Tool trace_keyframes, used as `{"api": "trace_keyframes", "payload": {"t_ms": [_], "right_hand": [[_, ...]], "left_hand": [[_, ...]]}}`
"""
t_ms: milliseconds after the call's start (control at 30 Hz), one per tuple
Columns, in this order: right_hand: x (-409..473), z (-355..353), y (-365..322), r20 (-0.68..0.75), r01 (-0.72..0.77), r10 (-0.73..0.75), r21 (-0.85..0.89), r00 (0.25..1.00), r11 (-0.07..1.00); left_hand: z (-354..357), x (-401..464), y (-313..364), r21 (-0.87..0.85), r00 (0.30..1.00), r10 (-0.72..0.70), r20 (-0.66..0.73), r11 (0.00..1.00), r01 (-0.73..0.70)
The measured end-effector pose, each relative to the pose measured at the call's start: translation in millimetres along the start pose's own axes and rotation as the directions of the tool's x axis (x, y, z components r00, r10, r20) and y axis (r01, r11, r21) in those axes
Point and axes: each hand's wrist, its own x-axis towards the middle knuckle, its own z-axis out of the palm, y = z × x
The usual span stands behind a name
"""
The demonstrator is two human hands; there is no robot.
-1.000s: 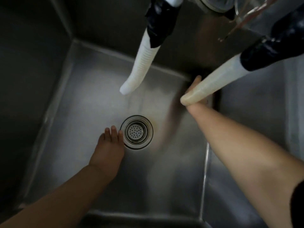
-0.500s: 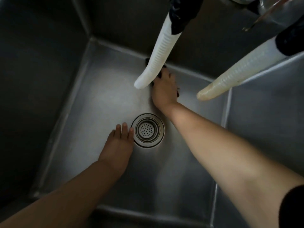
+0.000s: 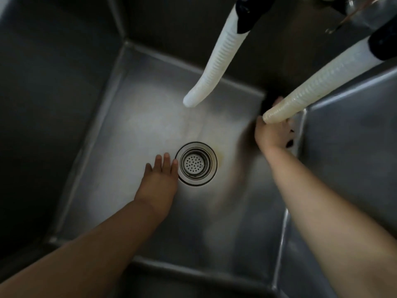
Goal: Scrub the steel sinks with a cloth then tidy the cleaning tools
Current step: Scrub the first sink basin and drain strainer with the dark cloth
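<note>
Right hand (image 3: 272, 134) presses a dark cloth (image 3: 289, 143) into the sink (image 3: 150, 117) corner far-right of the drain strainer (image 3: 196, 163); its grip is blurred, indeterminate. Left hand (image 3: 160, 177), fingers straight, rests beside the strainer's left rim.

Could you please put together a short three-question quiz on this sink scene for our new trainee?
1. True or false: the left hand lies flat on the sink floor, fingertips beside the drain strainer.
2. Where is the right hand working? A) over the drain B) at the far right corner, by the dividing wall C) on the near rim
3. How many ribbed white hoses hang over the sinks?

Key
1. True.
2. B; it presses a dark cloth, partly hidden behind the yellowish hose tip.
3. Two.
</note>
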Motion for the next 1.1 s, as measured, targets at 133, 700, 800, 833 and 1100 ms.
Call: {"api": "trace_keyframes", "payload": {"t_ms": [133,700,800,833,1100], "right_hand": [[-11,18,-53,0.065,0.412,-0.410,-0.023,0.910,0.911],[-155,23,14,0.086,0.673,-0.675,0.048,0.733,0.738],[-173,27,5,0.159,0.584,-0.603,0.152,0.782,0.797],[-175,26,2,0.208,0.548,-0.593,0.236,0.778,0.802],[-175,5,43,0.126,0.237,-0.259,0.164,0.958,0.958]], "left_hand": [[3,1,-1,0.001,1.000,0.000,-0.009,1.000,0.000],[1,-6,-2,-0.035,0.999,0.004,-0.041,0.999,-0.006],[3,-7,-3,-0.057,0.998,0.008,-0.068,0.998,-0.012],[4,-8,-4,-0.070,0.997,0.010,-0.072,0.997,-0.015],[6,-14,-8,-0.179,0.995,-0.006,-0.104,0.984,-0.013]]}}
